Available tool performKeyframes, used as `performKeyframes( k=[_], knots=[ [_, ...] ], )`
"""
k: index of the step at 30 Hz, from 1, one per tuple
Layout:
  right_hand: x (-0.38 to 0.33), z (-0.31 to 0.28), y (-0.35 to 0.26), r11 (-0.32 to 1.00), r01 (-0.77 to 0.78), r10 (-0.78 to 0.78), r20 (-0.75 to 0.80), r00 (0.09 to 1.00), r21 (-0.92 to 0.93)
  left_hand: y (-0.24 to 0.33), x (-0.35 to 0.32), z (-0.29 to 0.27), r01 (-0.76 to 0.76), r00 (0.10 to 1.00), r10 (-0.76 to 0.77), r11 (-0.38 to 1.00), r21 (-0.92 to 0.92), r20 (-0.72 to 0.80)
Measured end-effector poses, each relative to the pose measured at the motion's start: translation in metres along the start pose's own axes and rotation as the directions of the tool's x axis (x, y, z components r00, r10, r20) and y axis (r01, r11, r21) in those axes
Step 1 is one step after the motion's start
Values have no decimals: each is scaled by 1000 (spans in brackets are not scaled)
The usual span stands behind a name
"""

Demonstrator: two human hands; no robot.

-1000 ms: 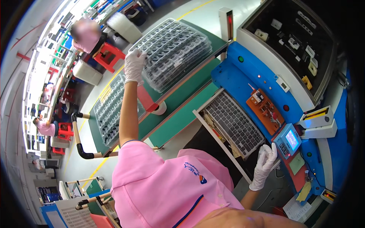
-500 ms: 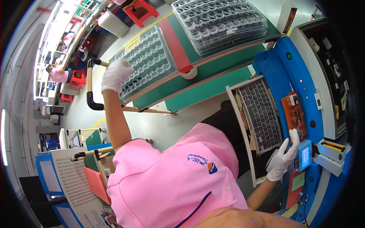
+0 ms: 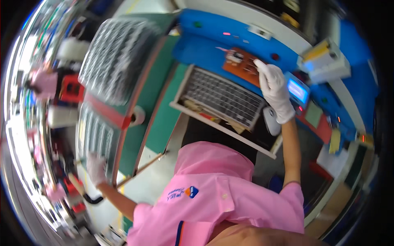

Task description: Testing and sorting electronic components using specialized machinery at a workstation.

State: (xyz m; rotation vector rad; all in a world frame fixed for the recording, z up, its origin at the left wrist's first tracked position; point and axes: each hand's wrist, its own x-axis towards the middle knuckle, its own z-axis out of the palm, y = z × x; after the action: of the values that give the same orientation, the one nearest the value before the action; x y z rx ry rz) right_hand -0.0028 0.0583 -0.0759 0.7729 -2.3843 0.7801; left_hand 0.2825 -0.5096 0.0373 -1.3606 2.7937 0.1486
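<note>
One clear plastic tray [image 3: 95,130], its ridged rows blurred into pale streaks, lay flat at the near end of the green bench [image 3: 163,19]. One gloved left hand [image 3: 97,169] was over the tray's near edge, arm stretched out sideways; blur hid its fingers, so I could not tell whether they were spread, pinching or touching the plastic. One flat red strip [image 3: 107,110] crossed the bench beyond that tray, and past it, toward the far corner, stood one stack of clear, bumpy trays [image 3: 119,57], too smeared to count. One white roll [image 3: 138,115] sat by the bench's right edge. In one open drawer [image 3: 179,107] lay one keyboard [image 3: 223,97] with dark square keys and, beside its right end, one smooth rounded white mouse [image 3: 271,121]. One orange block [image 3: 241,69] carried small parts behind the drawer. At the block's right end was one gloved right hand [image 3: 274,87], forearm raised, fingers stretched up and leftward, thumb slightly apart; contact was unclear
</note>
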Motion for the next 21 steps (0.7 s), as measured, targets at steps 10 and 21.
performKeyframes(
  k=[10,21],
  knots=[
    [26,3,-15,993,-110,111,31,993,-32,144,7,-57,-291,928,363,554,-780,-88],
    [45,71,1,999,-30,32,125,992,-20,417,-49,78,-87,571,817,160,-983,82]
  ],
)
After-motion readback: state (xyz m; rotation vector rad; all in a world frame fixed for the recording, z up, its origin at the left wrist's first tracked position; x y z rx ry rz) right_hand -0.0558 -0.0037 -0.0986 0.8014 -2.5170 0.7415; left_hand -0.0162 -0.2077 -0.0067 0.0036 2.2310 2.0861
